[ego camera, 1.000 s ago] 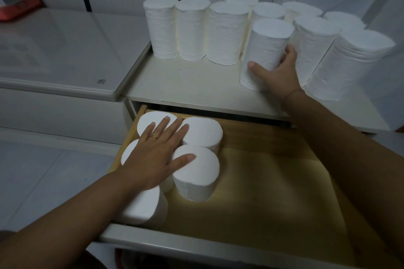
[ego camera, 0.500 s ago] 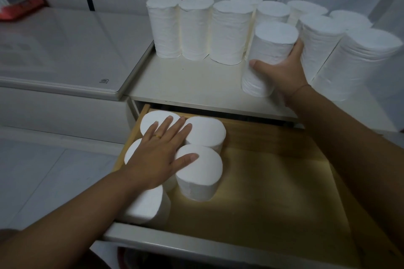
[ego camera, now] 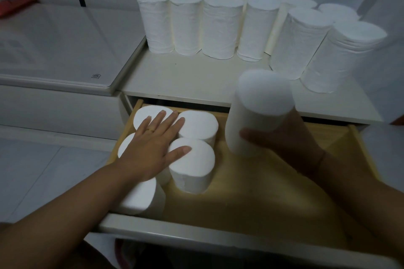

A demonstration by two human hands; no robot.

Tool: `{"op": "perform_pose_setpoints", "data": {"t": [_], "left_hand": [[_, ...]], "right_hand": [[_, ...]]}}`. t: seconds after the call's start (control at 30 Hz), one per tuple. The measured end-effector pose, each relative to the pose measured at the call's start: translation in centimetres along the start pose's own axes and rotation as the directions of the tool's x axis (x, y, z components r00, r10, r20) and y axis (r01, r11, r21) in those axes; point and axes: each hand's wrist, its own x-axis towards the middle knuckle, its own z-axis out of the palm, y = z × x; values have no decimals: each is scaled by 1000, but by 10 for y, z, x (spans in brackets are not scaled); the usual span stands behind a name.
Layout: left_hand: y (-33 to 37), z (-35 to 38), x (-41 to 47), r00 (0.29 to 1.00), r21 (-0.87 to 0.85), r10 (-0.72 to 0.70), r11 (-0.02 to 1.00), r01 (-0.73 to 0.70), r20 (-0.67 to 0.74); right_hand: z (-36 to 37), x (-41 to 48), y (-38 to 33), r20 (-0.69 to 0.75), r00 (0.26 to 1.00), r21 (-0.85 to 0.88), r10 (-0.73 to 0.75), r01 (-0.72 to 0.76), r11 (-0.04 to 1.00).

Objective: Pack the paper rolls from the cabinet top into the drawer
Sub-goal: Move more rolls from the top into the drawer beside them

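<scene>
Right hand [ego camera: 282,144] curled round lower part of white cylindrical paper roll [ego camera: 260,113]; roll's long axis near upright, slightly tilted, above back of open wooden drawer [ego camera: 262,192]. Left hand [ego camera: 153,146] flat, fingers straight, pressing tops of standing white rolls in drawer's left corner [ego camera: 192,159]. Bare slot just right of that cluster, below-left of carried roll; right hand nearer. More upright white rolls [ego camera: 223,26] wait on white cabinet top [ego camera: 185,78]

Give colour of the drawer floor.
Drawer floor: plain pale yellowish wood, no pattern. Shows best in the head view.
</scene>
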Motion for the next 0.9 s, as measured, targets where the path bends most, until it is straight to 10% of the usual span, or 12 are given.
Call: {"op": "perform_pose_setpoints", "data": {"t": [0.9], "left_hand": [[0,-1,0,1000,10,-2,1000,2,8]], "right_hand": [[19,-21,90,333,930,-54,157,-148,988]]}}
